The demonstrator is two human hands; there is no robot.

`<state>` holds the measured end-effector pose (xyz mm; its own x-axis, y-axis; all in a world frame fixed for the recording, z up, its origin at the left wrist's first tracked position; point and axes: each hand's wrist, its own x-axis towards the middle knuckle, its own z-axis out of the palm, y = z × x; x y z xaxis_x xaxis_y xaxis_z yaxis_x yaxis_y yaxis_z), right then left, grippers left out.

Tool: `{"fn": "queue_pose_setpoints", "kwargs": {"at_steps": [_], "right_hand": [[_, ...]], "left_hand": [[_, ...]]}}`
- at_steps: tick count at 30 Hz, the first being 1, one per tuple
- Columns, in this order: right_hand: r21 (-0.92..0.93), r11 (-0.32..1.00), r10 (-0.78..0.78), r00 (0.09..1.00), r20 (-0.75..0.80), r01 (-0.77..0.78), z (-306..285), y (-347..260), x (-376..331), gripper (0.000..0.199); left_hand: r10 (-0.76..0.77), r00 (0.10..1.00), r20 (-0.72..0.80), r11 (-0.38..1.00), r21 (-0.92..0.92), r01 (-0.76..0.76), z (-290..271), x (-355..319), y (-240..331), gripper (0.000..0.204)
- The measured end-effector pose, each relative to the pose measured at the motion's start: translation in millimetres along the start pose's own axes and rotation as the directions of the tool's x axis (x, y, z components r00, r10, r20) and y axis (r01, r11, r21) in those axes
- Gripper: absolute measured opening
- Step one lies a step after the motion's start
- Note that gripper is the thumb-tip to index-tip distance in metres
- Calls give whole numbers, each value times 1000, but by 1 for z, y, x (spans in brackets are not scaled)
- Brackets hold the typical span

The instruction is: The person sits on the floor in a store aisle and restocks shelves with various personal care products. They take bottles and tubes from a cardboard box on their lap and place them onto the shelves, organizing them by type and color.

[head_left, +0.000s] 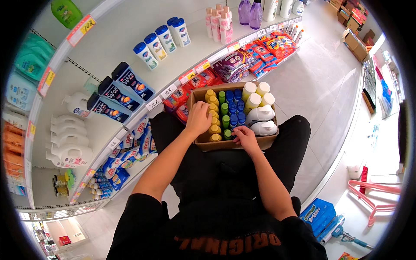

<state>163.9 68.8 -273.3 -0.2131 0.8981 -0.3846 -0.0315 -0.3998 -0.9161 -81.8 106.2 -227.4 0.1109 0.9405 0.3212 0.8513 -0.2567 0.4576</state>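
Note:
An open cardboard box [211, 145] rests between my thighs, packed with upright bottles in rows. Along its left side runs a row of yellow bottles [214, 129], then slim green bottles [225, 109], then dark blue-capped bottles [241, 116]. White bottles with pale yellow caps [253, 101] fill the far right corner, and two white bottles [263, 128] lie at the near right. My left hand [199, 118] reaches over the left wall, its fingers curled on a yellow bottle. Close to the near blue and green caps, my right hand [246, 139] has bent fingers slightly apart, with nothing visible in them.
A shelf [190, 54] curves past the box's left and far side, carrying dark blue shampoo bottles [123, 89], white blue-capped bottles [162, 41] and pink bottles [219, 25]. Bagged detergent [268, 50] sits lower. To the right are pink hangers [368, 197] and a blue carton [318, 214].

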Motion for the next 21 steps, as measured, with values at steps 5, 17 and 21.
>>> {"fn": "queue_pose_setpoints", "kwargs": {"at_steps": [5,17,21], "right_hand": [[75,989,-121,991,-48,125,-8,-46,-1,19],[-155,169,-948,204,246,973,33,-303,-159,26],[-121,135,-961,160,226,983,22,-301,-141,26]], "left_hand": [[-372,891,-260,928,-82,364,45,-5,-4,41],[-366,908,-205,930,-58,362,42,-15,-13,39],[-378,898,-224,926,-69,372,43,-10,-13,37]]}}
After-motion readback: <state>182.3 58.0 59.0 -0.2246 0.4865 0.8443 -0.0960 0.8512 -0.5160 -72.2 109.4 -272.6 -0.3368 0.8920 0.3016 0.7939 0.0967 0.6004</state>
